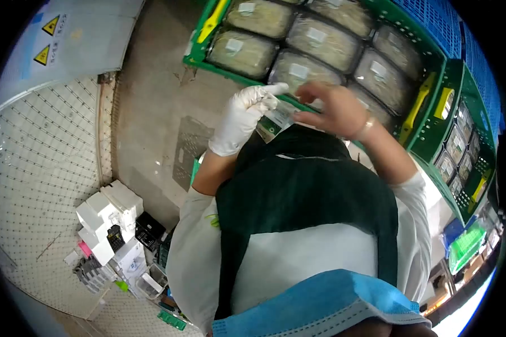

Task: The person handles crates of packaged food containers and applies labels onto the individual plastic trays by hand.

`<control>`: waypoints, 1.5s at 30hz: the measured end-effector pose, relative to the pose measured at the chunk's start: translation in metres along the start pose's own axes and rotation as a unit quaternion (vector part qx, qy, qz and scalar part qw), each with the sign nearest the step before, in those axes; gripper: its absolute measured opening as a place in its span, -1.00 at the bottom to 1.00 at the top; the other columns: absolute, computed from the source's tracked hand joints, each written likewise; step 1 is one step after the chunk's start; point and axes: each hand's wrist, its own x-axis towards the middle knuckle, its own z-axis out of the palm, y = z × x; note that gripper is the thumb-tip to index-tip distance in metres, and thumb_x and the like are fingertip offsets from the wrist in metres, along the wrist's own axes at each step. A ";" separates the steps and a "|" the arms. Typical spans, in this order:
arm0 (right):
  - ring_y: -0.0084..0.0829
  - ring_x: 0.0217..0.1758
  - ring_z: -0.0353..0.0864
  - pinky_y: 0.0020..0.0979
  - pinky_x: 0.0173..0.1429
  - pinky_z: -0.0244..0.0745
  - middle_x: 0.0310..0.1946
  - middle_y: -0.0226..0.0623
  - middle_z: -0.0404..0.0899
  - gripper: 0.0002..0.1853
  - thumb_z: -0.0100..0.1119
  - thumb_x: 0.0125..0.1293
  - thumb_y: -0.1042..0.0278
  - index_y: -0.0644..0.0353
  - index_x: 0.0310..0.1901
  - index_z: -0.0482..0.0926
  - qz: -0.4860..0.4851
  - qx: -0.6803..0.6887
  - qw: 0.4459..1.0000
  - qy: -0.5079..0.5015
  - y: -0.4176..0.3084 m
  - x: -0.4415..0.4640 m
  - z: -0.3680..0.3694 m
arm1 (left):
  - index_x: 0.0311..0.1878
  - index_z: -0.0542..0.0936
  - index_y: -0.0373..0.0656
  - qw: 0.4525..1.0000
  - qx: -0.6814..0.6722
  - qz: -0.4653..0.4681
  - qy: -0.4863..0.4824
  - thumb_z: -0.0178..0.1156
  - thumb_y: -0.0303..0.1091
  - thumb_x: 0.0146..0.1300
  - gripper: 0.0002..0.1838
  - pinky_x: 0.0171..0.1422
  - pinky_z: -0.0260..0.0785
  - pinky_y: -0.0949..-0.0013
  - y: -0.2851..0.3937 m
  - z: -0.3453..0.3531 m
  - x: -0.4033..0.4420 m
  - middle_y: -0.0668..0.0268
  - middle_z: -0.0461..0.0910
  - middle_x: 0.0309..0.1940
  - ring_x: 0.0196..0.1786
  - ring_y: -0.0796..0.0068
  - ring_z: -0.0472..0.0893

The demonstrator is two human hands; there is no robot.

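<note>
My left hand, in a white glove, is closed with a small green-and-white printed label at its fingers. The label has a shiny, partly see-through upper part; I cannot tell if it is a sheet or a small packet. My bare right hand is just right of it, thumb and fingers apart, with nothing visible between them. Beyond both hands stands a green crate with yellow handles, filled with several covered trays of pale food. Many of the trays carry a white label on top.
A second green crate with smaller packs stands at the right, beside blue crates. White boxes and assorted items are piled at lower left. A metal cabinet with yellow warning signs is at upper left.
</note>
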 end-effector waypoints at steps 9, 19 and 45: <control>-0.50 -0.51 0.56 -0.51 -0.38 0.46 -0.48 -0.31 0.59 -0.84 0.19 0.00 0.33 0.15 -0.36 0.59 0.064 -0.012 0.995 0.071 -0.051 0.142 0.076 | -0.46 0.50 -0.23 0.995 0.002 -0.096 0.036 0.19 -0.45 0.04 -0.91 -0.34 0.26 0.62 0.008 -0.152 -0.016 0.40 0.47 -0.51 -0.41 0.72 0.40; -0.10 -0.15 0.46 -0.24 -0.11 0.40 -0.19 -0.05 0.42 -0.52 0.11 0.04 0.16 0.20 -0.04 0.26 0.169 -0.269 0.948 0.036 0.098 0.195 0.126 | -0.38 0.49 -0.35 0.943 -0.112 -0.169 0.265 0.00 -0.59 0.04 -0.91 -0.45 0.38 0.53 0.007 -0.263 -0.045 0.21 0.53 -0.49 -0.51 0.52 0.54; -0.16 -0.20 0.49 -0.29 -0.17 0.42 -0.23 -0.10 0.48 -0.55 0.08 0.10 0.08 0.18 -0.05 0.36 0.023 -0.276 0.952 0.129 0.138 0.239 0.020 | -0.35 0.53 -0.29 0.962 -0.121 -0.207 0.133 0.12 -0.53 0.06 -0.93 -0.44 0.31 0.63 0.006 -0.176 0.040 0.32 0.55 -0.49 -0.50 0.69 0.49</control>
